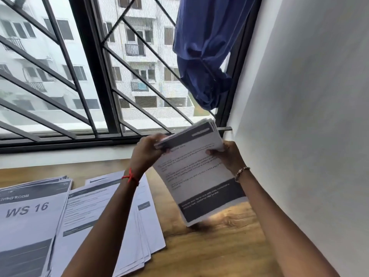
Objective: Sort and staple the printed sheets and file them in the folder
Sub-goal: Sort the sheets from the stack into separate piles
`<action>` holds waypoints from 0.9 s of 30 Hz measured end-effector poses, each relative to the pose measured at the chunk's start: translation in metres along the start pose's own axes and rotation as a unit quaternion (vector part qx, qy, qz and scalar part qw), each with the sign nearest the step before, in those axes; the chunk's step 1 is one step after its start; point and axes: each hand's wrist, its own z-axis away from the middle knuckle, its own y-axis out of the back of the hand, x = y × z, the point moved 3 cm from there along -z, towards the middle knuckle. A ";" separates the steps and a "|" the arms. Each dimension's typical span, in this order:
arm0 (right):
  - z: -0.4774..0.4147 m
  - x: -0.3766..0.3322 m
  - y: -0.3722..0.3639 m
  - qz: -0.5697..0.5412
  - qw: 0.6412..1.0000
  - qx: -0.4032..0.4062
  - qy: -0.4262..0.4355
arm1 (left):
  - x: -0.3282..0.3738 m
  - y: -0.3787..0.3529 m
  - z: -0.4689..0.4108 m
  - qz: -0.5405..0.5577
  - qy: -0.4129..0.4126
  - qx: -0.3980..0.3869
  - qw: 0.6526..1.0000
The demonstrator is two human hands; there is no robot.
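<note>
Readable writing: "WS 16" in bold italics on the top sheet of the left pile (30,216); print on the other sheets is too blurred to read.
Held stack (195,172): white printed sheets with dark grey bands, tilted over the wooden table (219,246), its lower corner at the tabletop.
Left hand (146,150): fingers curled round the stack's top corner; red thread (130,177) at the wrist.
Right hand (229,154): thumb pinching the stack's right edge; beaded bracelet (241,171).
Fanned sheets (111,216): loose and overlapping, flat beside the left pile.
Curtain (203,47): blue, bunched.

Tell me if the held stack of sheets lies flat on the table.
No, the left hand and right hand grip the stack near its top, holding it steeply tilted over the table.
</note>
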 end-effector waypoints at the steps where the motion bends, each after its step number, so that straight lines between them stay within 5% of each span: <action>1: 0.000 0.002 0.001 -0.031 0.999 0.021 -0.031 | -0.002 0.001 0.000 0.035 -0.005 0.065 0.997; 4: 0.000 0.007 0.004 -0.052 0.993 0.078 -0.068 | -0.008 -0.008 0.016 0.175 0.073 0.155 0.970; 6: 0.001 0.010 0.006 -0.074 0.988 0.107 -0.081 | -0.003 -0.020 0.029 0.315 0.152 0.103 0.931; 9: 0.004 0.013 0.003 -0.130 0.981 0.099 -0.101 | 0.008 -0.040 0.041 0.441 0.143 0.015 0.886; 17: 0.012 0.008 0.004 -0.062 0.986 0.151 -0.039 | 0.020 -0.056 0.047 0.435 0.157 0.113 0.879; 23: 0.036 0.024 -0.027 -0.024 0.976 0.218 0.015 | 0.021 -0.088 0.070 0.291 0.096 0.184 0.934; 27: 0.052 0.045 -0.049 0.005 0.977 0.215 0.012 | 0.022 -0.099 0.084 0.292 0.107 0.190 0.931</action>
